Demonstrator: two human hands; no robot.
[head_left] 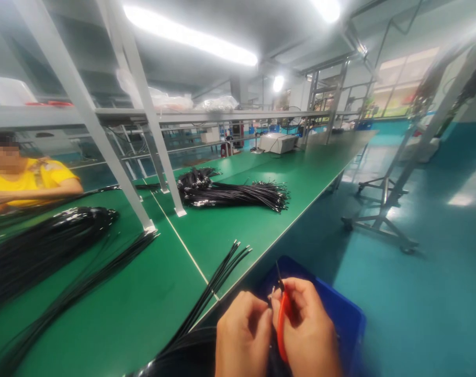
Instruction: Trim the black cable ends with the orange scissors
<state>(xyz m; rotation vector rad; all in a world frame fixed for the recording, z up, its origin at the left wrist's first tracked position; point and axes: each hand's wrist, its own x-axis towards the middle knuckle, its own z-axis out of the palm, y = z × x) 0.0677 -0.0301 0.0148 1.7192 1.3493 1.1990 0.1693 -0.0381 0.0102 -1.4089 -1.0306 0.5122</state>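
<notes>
My right hand (pixel 306 324) is closed around red-handled scissors (pixel 282 335), whose dark blade points up and away. Beside it on the left, my left hand (pixel 244 332) is pinched, its fingertips close to a small pale piece at the right fingertips; what the left fingers hold is too small to make out. A few black cables (pixel 218 280) with bright tips run from below my left hand up over the edge of the green table (pixel 175 262). Both hands are above a blue bin (pixel 340 309) at the table's edge.
Long bundles of black cables lie on the left (pixel 45 256) and farther ahead (pixel 238 195). White shelf posts (pixel 155 120) stand on the table. A person in a yellow top (pixel 37 180) sits at the far left. A wheeled rack (pixel 385 214) stands on the right.
</notes>
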